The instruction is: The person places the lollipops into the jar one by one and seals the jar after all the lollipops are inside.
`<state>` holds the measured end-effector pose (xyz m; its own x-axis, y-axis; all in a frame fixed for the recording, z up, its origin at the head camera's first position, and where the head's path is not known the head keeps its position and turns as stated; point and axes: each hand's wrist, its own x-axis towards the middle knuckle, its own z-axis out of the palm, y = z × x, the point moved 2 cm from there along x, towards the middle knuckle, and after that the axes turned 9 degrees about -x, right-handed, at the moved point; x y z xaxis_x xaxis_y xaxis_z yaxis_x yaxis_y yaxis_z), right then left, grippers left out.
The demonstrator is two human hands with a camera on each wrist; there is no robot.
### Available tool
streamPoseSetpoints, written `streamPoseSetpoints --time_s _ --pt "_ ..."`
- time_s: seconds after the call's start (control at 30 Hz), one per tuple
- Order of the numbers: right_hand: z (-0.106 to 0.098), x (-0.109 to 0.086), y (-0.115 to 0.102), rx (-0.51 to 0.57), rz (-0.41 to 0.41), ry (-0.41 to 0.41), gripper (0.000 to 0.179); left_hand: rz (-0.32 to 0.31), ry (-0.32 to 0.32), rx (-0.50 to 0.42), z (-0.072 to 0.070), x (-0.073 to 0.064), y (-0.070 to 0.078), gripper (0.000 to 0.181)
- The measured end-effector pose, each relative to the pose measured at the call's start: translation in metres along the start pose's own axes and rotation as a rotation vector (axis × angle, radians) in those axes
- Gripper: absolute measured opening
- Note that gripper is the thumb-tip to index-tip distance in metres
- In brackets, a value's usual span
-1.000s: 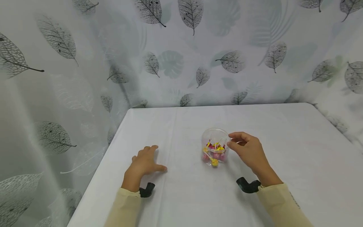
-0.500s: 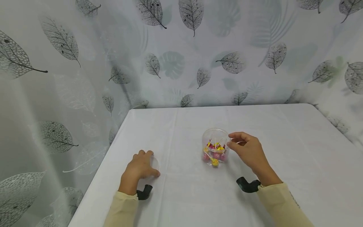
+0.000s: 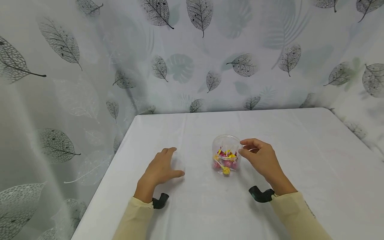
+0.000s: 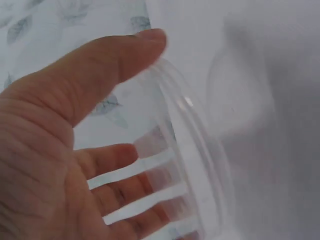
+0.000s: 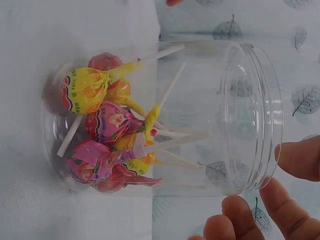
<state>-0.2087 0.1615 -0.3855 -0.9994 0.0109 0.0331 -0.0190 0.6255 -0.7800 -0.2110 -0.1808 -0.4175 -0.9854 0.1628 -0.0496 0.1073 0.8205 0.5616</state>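
Note:
A clear round plastic lid [image 4: 192, 125] is held at its edge by my left hand [image 3: 159, 169], thumb on one side and fingers on the other. That hand is over the left part of the table. Right of the middle stands a clear plastic jar [image 5: 195, 65], upright and uncovered. Inside its lower half lie several lollipops [image 5: 85, 92] in yellow and pink wrappers, white sticks pointing mostly upward. My right hand [image 3: 260, 161] grips the jar's rim from the right, with thumb and index finger at the threaded edge.
A white cloth covers the table [image 3: 207, 206]. Behind it and at both sides hangs a pale curtain [image 3: 192, 90] printed with leaves. A black curved piece [image 3: 261, 194] sits at the right wrist, and a similar one [image 3: 160, 201] at the left.
My left hand first drew back slightly left, then moved right and forward with the lid, which now shows between thumb and fingers. My right hand and the jar stay put.

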Motion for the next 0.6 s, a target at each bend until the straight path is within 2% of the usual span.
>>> streamPoseSetpoints --time_s 0.17,0.4,0.6 --pt "0.000 -0.001 0.000 0.009 0.001 0.003 0.035 0.100 0.019 -0.025 -0.001 0.008 0.025 0.091" --pt "0.000 -0.001 0.003 0.017 -0.012 0.008 0.037 0.259 0.049 -0.010 -0.008 0.019 0.062 0.086" --pt "0.001 0.000 0.007 0.030 -0.013 -0.001 0.040 0.376 0.043 0.001 -0.010 0.028 0.092 0.086"
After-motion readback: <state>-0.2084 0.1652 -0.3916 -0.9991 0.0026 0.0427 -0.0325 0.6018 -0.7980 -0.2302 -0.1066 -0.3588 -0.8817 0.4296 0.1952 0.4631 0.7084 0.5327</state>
